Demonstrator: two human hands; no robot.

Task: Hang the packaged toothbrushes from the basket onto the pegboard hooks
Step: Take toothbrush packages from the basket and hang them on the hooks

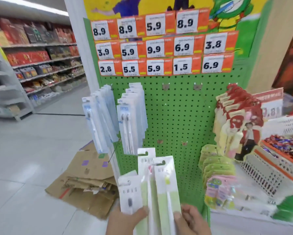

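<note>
At the bottom edge of the green pegboard (176, 116), the left hand (123, 221) grips a white toothbrush pack (129, 194) with its thumb over the front. The right hand (191, 221) pinches a green-and-white toothbrush pack (167, 185), and a third pack (146, 175) stands between them. Pale blue packs (132, 119) hang from hooks near the pegboard's upper left corner; red-topped packs (237, 116) hang along its right edge. Flattened cardboard (84, 184) lies on the floor, left of the pegboard's foot.
</note>
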